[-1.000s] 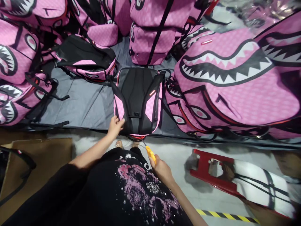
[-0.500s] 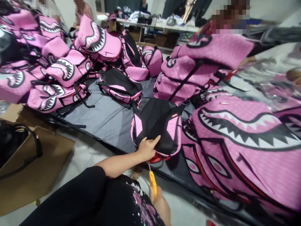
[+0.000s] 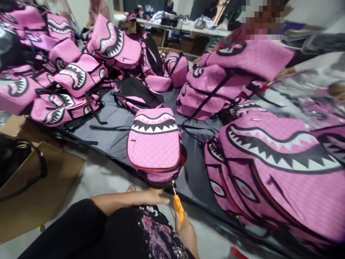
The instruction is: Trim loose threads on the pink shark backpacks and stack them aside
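At the lower centre of the frame, the right hand [image 3: 186,230] has its fingers closed around a yellow-handled tool [image 3: 178,205], whose thin metal tip reaches the near edge of the shark-mouth backpack [image 3: 155,149]. The left hand [image 3: 155,197] lies just below that edge; its fingers are partly hidden, so I cannot tell how open they are or whether they grip anything. The backpack sits mid-frame, toothed front upward, where a black back panel faced up half a second ago; I judge it was turned over, bringing its front side within reach. Its near end lies at the edge of the grey-covered table [image 3: 194,162]. Grey cloth shows left of it and in a narrower strip right, before a large shark-mouth backpack [image 3: 283,151]. Beyond, a black-panelled backpack [image 3: 137,93] hems in the far side.
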Demonstrator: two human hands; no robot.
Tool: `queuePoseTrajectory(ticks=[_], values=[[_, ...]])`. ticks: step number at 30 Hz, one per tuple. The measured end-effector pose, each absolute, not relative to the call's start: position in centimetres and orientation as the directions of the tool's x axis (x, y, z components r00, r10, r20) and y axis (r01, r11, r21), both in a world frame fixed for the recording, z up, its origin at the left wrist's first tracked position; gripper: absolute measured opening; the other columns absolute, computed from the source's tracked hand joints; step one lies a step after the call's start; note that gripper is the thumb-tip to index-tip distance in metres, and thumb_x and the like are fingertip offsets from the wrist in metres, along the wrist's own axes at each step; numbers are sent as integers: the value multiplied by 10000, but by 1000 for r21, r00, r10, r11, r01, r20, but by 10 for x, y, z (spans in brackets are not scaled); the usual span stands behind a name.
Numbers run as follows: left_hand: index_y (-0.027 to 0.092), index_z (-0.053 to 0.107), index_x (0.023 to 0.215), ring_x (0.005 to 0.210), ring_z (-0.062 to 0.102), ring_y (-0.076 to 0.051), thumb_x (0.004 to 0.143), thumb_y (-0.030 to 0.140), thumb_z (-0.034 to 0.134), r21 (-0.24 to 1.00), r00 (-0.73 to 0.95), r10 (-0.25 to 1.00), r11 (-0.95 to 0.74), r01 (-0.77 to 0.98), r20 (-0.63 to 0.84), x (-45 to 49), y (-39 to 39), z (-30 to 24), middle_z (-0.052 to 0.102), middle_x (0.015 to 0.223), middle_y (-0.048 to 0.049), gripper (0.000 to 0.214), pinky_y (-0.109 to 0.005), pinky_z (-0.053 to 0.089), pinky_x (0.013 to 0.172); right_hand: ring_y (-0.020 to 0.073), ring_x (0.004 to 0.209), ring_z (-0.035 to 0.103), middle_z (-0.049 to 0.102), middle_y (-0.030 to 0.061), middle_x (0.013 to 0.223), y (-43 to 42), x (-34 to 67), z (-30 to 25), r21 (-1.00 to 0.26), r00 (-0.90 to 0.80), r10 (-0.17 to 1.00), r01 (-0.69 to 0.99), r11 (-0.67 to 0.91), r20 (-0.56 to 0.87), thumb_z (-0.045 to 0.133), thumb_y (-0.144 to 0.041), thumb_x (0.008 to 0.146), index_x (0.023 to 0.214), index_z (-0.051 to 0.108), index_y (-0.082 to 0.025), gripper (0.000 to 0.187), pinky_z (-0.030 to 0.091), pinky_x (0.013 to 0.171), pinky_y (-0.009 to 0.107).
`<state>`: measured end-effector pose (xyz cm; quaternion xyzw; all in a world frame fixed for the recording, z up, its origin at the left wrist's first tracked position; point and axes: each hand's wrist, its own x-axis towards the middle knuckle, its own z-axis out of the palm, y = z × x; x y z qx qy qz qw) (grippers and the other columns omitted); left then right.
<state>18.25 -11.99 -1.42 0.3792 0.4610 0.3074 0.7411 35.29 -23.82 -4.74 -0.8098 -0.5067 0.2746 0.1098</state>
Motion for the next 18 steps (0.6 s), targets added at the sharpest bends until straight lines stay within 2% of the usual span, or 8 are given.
queuePoseTrajectory(ticks=[2,3,5,6,8,10,14,18], values=[[220,709,1109,1036,639,-260,744,297,734,975,466,857,176,138,-220,158,-122,-13,711,1036,-79,374,-428,512,957,382,681,670,619,65,614,-234,349,-42,-536,333,858,675,-507,-391,311,-633,776,772,452,-317,346,482,632,463],[229,680,1186,1143,593,-279,766,294,722,962,502,860,-52,268,-94,147,-118,-12,680,1178,-97,427,-459,462,1026,357,658,655,593,48,595,-233,347,-41,-590,333,848,611,-528,-413,329,-634,780,756,452,-310,348,482,633,448],[239,532,1385,1349,428,-326,788,292,717,735,566,818,-444,513,99,130,-103,-11,496,1454,-136,627,-537,338,1121,307,599,609,524,15,545,-234,346,-39,-695,325,821,436,-571,-470,336,-646,805,732,465,-299,378,471,601,412],[234,456,1446,1412,338,-351,761,276,746,598,583,803,-530,601,126,125,-93,-11,390,1531,-156,744,-570,283,1141,287,561,579,483,2,518,-236,347,-39,-724,311,800,344,-598,-513,326,-664,816,721,472,-293,409,457,569,395],[217,403,1478,1455,256,-379,692,208,791,389,624,777,-602,697,86,121,-70,-8,285,1579,-184,877,-582,240,1155,253,480,512,407,-18,476,-244,353,-37,-734,256,756,192,-651,-603,287,-728,811,695,474,-282,498,417,499,367],[201,487,1422,1402,381,-340,715,132,729,318,627,779,-599,735,17,121,-47,3,404,1519,-177,751,-498,321,1135,230,427,460,362,-27,458,-256,366,-33,-727,220,737,141,-672,-639,256,-801,777,657,455,-277,573,401,472,359],[205,678,1175,973,686,-238,911,237,514,392,417,909,-385,836,3,129,0,64,732,1075,-103,312,-323,500,815,232,449,470,387,-12,466,-272,390,-15,-755,255,803,278,-594,-538,217,-798,831,649,441,-289,584,464,558,397],[188,708,858,761,662,-214,952,451,473,397,430,892,-447,801,137,143,37,133,724,806,-82,366,-276,408,658,194,492,477,436,-9,494,-252,383,15,-865,191,920,317,-388,-342,235,-710,906,646,435,-267,552,496,670,378]])
